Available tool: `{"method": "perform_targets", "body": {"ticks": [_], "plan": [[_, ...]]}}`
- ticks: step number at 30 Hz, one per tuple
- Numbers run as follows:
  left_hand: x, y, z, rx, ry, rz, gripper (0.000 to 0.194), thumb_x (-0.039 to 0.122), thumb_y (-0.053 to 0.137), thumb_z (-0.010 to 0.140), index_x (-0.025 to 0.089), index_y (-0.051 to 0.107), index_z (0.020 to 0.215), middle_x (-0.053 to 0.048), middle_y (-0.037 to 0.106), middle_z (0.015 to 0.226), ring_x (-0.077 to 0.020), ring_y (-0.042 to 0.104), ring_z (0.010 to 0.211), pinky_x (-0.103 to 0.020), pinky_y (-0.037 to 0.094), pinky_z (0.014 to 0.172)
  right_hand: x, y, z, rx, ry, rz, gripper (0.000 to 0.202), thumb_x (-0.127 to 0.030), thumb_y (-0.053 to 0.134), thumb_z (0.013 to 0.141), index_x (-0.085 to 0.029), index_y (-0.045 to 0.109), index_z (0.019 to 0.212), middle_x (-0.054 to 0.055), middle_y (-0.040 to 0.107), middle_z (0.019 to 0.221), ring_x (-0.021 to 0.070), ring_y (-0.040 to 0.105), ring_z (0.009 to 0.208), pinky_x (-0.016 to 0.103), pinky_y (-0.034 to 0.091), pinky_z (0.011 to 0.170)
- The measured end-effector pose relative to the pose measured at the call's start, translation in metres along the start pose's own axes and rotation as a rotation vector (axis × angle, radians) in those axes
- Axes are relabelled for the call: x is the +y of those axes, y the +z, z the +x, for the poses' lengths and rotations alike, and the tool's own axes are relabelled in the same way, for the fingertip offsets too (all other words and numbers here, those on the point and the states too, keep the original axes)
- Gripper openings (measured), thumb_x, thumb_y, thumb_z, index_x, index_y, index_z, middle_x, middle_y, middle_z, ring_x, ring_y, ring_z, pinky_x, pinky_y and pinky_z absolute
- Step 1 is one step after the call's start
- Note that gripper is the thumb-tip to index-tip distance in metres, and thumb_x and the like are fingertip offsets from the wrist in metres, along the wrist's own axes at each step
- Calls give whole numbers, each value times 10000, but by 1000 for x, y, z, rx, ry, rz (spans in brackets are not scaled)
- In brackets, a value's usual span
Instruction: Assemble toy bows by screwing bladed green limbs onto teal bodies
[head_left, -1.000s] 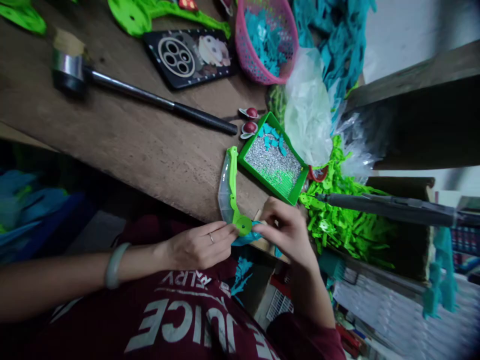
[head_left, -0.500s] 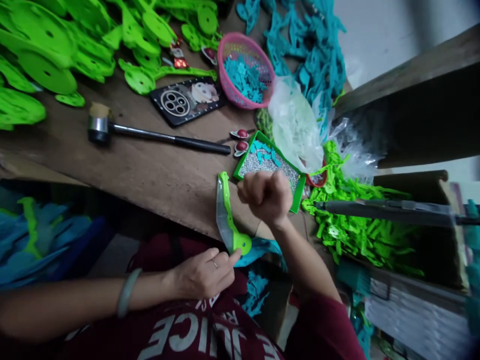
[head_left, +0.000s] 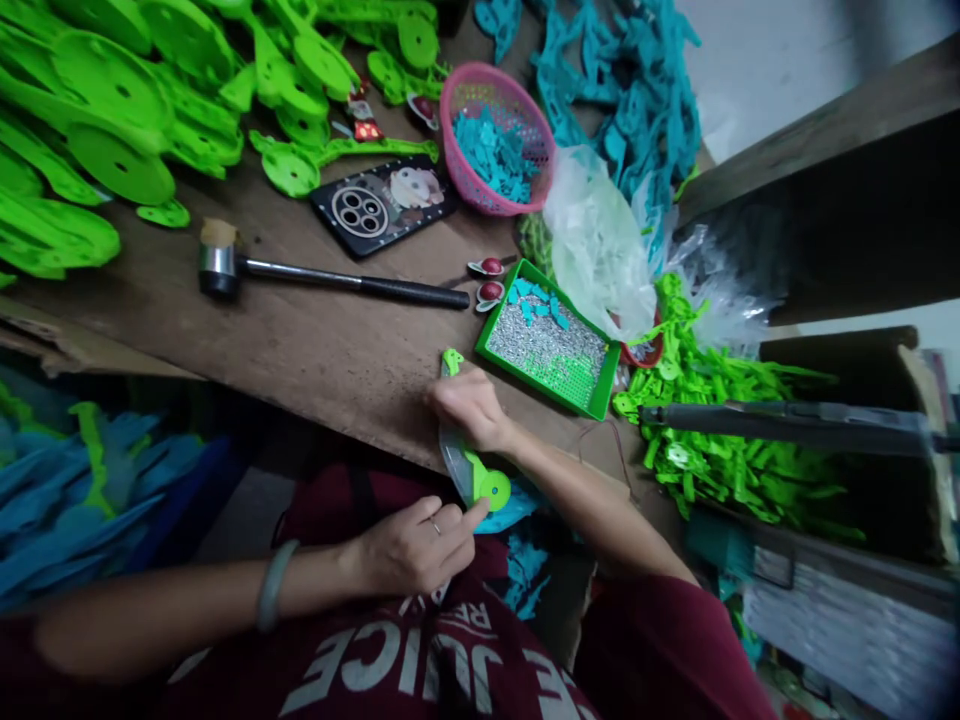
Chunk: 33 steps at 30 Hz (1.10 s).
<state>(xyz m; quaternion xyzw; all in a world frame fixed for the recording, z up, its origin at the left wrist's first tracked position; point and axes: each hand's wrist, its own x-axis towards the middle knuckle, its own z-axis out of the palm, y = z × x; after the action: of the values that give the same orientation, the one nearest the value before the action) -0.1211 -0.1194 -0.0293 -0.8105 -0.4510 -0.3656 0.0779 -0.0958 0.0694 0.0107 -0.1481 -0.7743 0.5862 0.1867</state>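
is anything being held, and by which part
The green piece, by the edge of its round end, in the left hand. The right hand covers its middle; whether it grips there cannot be told.

And there on the bench (head_left: pixel 315 355), a phone (head_left: pixel 358 212) lies camera side up!
Black case (head_left: pixel 390 228), pale cartoon figure (head_left: pixel 410 188); two red-and-white trinkets (head_left: pixel 490 291) sit nearby, and here's a crumpled, milky plastic bag (head_left: pixel 596 245)!
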Motion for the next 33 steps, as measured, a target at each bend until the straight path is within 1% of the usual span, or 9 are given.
{"method": "perform_targets", "body": {"ticks": [6, 8, 10, 11, 13, 16, 21, 25, 33], "plan": [[-5, 7, -1, 2, -20, -16, 189, 157, 508, 946, 157, 625, 798, -152, 717, 1258, -173, 568, 726, -356, 398, 673, -38, -25, -39, 195, -304, -25, 525, -421, 366, 1011, -216, 403, 529, -37, 405, 489, 94, 437, 465, 274, 380, 469], [-5, 8, -1, 13, -20, -15, 169, 169, 551, 939, 157, 634, 793, -143, 707, 1280, -176, 585, 762, -360, 417, 698, -62, -59, -67, 581, -553, -192, 470, -415, 386, 1001, -238, 510, 584, -33, 436, 521, 111, 472, 469, 288, 409, 467], [-5, 3, 4, 13, -30, -63, 114, 213, 612, 934, 157, 672, 856, -120, 706, 1289, -191, 617, 866, -367, 456, 777, -78, -103, -101, 1212, -767, -416, 319, -314, 456, 964, -287, 633, 699, -30, 502, 620, 113, 491, 500, 296, 447, 500], [-7, -1, 10, 16, -41, -108, 109, 249, 638, 933, 155, 689, 907, -111, 707, 1288, -202, 629, 942, -371, 472, 835, -80, -125, -117, 1455, -722, -479, 227, -251, 508, 920, -315, 670, 773, -29, 557, 711, 116, 537, 563, 305, 484, 555], [-19, -10, 34, 28, -71, -193, 182, 302, 646, 942, 150, 701, 1026, -99, 712, 1274, -219, 629, 1073, -376, 477, 935, -74, -164, -146, 1613, -470, -467, 142, -240, 586, 818, -325, 681, 881, -32, 633, 882, 137, 638, 772, 326, 542, 719], [-55, -3, 97, -32, -83, -227, 231, 290, 554, 996, 153, 686, 1127, -82, 726, 1235, -208, 641, 1096, -370, 472, 962, -52, -200, -166, 1276, -108, -207, 296, -398, 646, 697, -271, 648, 965, 0, 690, 996, 211, 678, 991, 420, 537, 932], [-127, 65, 194, -431, 250, -216, 428, 501, 503, 1006, 189, 680, 1239, -76, 671, 1359, -231, 511, 1376, -394, 338, 1136, -35, -213, -155, 811, 115, -172, 301, -392, 739, 725, -239, 656, 970, 62, 729, 962, 242, 693, 959, 408, 534, 908], [-161, 87, 200, -627, 358, -125, 471, 551, 477, 1002, 188, 717, 1179, -95, 680, 1340, -227, 553, 1345, -379, 317, 1146, -43, -212, -140, 780, 24, -58, 260, -298, 761, 710, -232, 645, 933, -6, 650, 796, 158, 625, 748, 297, 520, 704], [-162, 82, 195, -522, 438, -95, 578, 602, 436, 999, 155, 651, 1295, -121, 619, 1418, -237, 551, 1349, -403, 292, 1180, -16, -192, -85, 753, -102, 147, 318, -365, 701, 811, -261, 541, 1065, -64, 590, 675, 109, 574, 510, 269, 501, 536]]}}
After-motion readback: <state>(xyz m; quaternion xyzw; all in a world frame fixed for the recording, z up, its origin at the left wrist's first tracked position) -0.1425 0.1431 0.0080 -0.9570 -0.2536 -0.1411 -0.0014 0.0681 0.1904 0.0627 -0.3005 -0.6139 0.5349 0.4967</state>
